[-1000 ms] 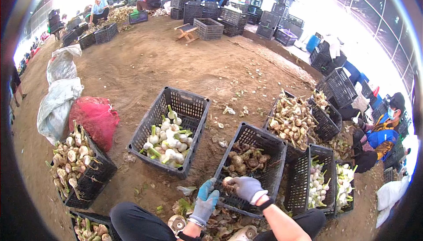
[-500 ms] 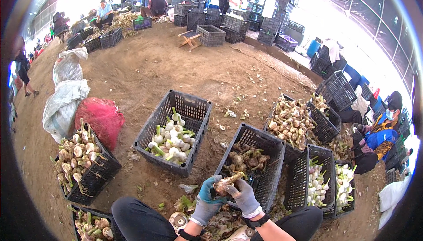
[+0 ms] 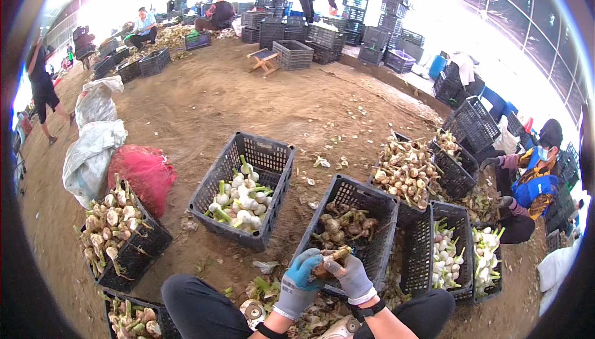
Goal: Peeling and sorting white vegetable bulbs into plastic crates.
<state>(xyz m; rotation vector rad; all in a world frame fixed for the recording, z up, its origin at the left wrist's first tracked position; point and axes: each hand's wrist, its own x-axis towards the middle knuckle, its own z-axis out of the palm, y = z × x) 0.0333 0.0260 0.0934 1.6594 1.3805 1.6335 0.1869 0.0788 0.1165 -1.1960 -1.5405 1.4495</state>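
Note:
Both my hands wear work gloves and meet over the near edge of a black crate. My left hand (image 3: 299, 283), in a blue and grey glove, is closed round a brown, unpeeled garlic bulb (image 3: 321, 269). My right hand (image 3: 352, 277), in a grey glove, grips the same bulb from the other side. A short cut stem (image 3: 339, 253) shows between the hands; most of the bulb is hidden by fingers. Below and beyond them, the black crate (image 3: 387, 215) holds several dirty garlic bulbs (image 3: 344, 224).
Ahead left, another crate (image 3: 273, 153) holds clean white garlic (image 3: 242, 199). Dirty garlic (image 3: 109, 227) fills a crate at left, near a red mesh sack (image 3: 142, 174). Crates of garlic (image 3: 446, 261) stand at right, beside a seated co-worker (image 3: 536, 178). Peelings (image 3: 260, 289) litter the ground between my knees.
The bulb is turned and more covered by my fingers. At far left a walking person has come further into view. The co-worker at right has raised their head and moved their arms.

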